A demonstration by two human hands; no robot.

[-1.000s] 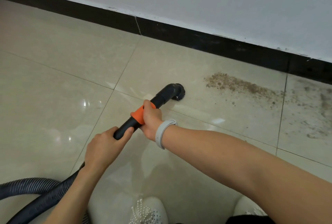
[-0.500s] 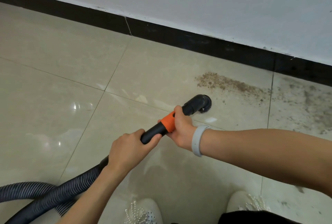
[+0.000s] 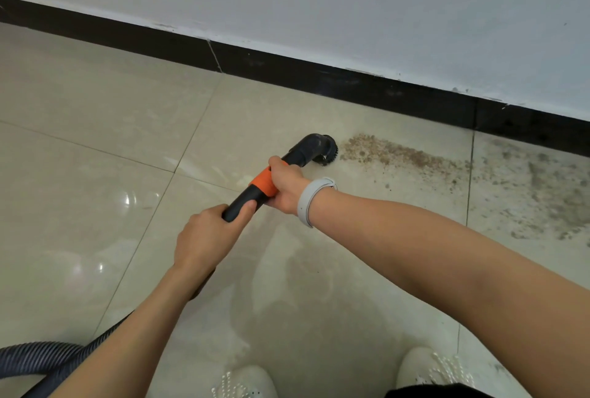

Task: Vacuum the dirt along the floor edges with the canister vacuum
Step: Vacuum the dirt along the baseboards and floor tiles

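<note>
- The black wand of the vacuum is gripped by the left hand at its lower end, fingers and thumb curled round it.
- The orange collar is clasped by the right hand, fingers wrapped tightly; a pale wristband is worn on that wrist.
- The ribbed hose is seen trailing to the lower left; two white shoes are seen at the bottom edge.
- The brush nozzle is set on the tiled floor, just beyond the right hand's grip, touching the left end of the brown dirt lying near the black skirting.
</note>
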